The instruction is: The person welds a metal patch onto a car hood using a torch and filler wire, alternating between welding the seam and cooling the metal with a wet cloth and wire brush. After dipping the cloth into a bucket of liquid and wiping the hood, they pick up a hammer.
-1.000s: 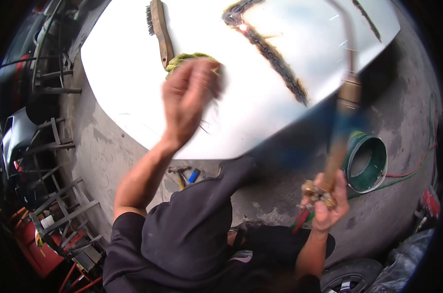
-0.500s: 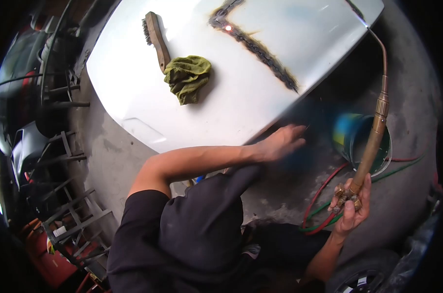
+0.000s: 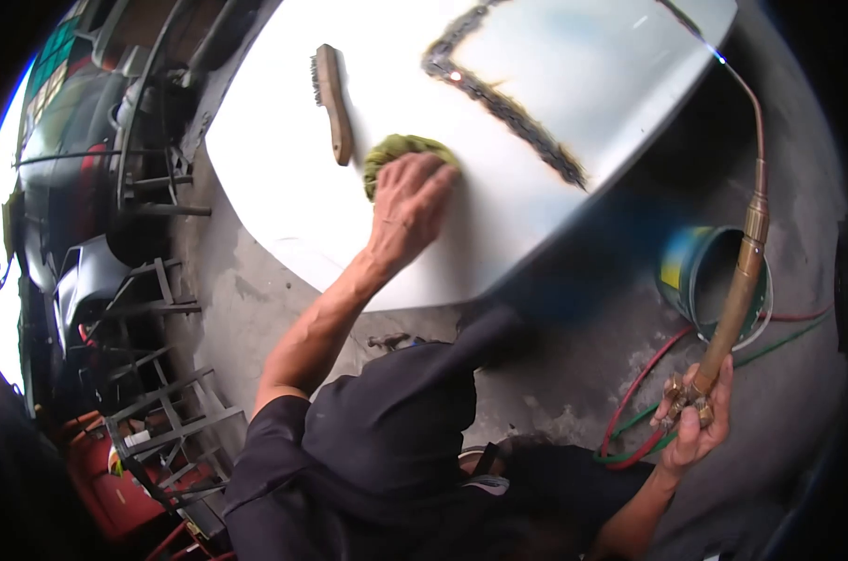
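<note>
- far left: metal stands and frames [image 3: 153, 411] are stacked along the edge of the concrete floor [image 3: 246, 309], with dark car body parts [image 3: 78, 280] beside them. a red object sits low behind the frames; too dark to identify.
- upper left of centre: a wire brush [image 3: 333, 103] with a wooden handle lies flat on the silver panel [image 3: 284, 187], bristles facing left, just beside the rag and apart from your hand.
- centre: your left hand [image 3: 407, 208] rests palm-down on the green rag [image 3: 401, 150], which lies on the silver panel. your fingers [image 3: 422, 179] are spread slightly and pressed onto the cloth, covering its lower half; the upper edge of the rag shows above them.
- right of the rag: a dark scorched seam [image 3: 508, 107] runs diagonally across the panel, with one small bright glowing spot near its upper end. it is well apart from your left hand.
- lower centre: your dark shirt fills the bottom of the view; small tools lie on the floor under the panel edge, too small to name.
- right: a green can [image 3: 714, 280] stands open on the floor, near the torch shaft.
- far right: your right hand [image 3: 693, 425] grips the brass valve end of the torch [image 3: 737, 290], fingers curled closed around it. the shaft rises upward and its thin bent tip shows a small flame at the panel's upper right edge.
- below that hand: red and green hoses [image 3: 634, 430] trail across the floor.
</note>
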`<state>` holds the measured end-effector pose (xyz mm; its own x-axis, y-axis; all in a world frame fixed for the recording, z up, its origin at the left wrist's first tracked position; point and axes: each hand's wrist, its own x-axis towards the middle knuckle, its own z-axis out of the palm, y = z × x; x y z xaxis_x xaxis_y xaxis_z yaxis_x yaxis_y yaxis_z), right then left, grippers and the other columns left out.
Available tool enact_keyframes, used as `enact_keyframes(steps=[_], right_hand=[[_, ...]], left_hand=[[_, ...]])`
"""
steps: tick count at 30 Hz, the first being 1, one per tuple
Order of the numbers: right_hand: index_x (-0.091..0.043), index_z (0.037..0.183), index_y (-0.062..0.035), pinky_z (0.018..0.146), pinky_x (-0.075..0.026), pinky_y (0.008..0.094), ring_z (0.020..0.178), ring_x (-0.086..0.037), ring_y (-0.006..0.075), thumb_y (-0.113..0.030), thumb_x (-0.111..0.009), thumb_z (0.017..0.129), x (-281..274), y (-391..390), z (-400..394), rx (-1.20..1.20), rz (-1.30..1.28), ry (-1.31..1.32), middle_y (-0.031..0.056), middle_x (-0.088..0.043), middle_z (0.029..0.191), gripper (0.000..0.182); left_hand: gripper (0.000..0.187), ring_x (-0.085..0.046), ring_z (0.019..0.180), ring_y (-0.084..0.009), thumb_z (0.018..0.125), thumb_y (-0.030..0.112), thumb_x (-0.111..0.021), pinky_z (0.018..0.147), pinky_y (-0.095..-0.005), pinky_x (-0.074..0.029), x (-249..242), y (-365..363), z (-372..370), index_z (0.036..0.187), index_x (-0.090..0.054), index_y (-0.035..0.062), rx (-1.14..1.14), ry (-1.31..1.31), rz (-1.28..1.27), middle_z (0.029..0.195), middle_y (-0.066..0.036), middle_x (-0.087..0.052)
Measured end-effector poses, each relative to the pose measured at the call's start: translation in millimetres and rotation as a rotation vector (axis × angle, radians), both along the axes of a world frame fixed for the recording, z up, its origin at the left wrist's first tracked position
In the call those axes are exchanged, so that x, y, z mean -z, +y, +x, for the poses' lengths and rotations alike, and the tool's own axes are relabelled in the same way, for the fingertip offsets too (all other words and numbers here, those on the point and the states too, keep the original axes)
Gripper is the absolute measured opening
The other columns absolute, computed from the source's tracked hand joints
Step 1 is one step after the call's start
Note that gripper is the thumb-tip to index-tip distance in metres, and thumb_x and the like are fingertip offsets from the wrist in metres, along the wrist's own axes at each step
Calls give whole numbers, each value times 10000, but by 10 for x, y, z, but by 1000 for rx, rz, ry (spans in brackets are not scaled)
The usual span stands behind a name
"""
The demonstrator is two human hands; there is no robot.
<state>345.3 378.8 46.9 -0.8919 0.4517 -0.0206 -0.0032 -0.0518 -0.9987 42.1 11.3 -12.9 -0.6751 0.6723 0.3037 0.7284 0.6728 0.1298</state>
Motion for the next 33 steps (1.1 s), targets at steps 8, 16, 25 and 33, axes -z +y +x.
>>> enact_keyframes(steps=[8,16,25,33], right_hand=[[-357,1622,12,489,-534,237,728,-644,172,-177,-535,936,-52,44,11,-12,4,-4,175,-588,1105,733],[-361,1624,0,489,-534,231,748,-650,175,-181,-522,931,-5,87,46,13,33,-17,170,-582,1101,734],[-362,1617,17,531,-554,263,678,-639,193,-153,-538,903,-79,85,-41,16,-46,1,201,-582,1108,755],[-307,1638,16,508,-545,271,681,-629,204,-168,-530,890,-95,125,-36,-6,-10,63,217,-567,1101,802]], left_hand=[[468,-696,1051,-358,952,200,-760,868,-467,-616,-299,-709,-1169,1276,-533,-51,-808,-352,109,1173,-294,-650],[540,-711,967,-249,1042,185,-585,861,-367,-598,-515,-586,-1077,1556,-511,41,-458,-563,302,1171,-184,-723],[261,-617,811,-174,1062,-44,-492,750,-294,-540,-455,-671,-974,1240,-681,-68,-539,-428,49,890,-154,-660],[267,-637,694,-277,1075,122,-561,664,-456,-548,-351,-542,-750,1294,-682,29,-497,-193,-136,738,-137,-644]])
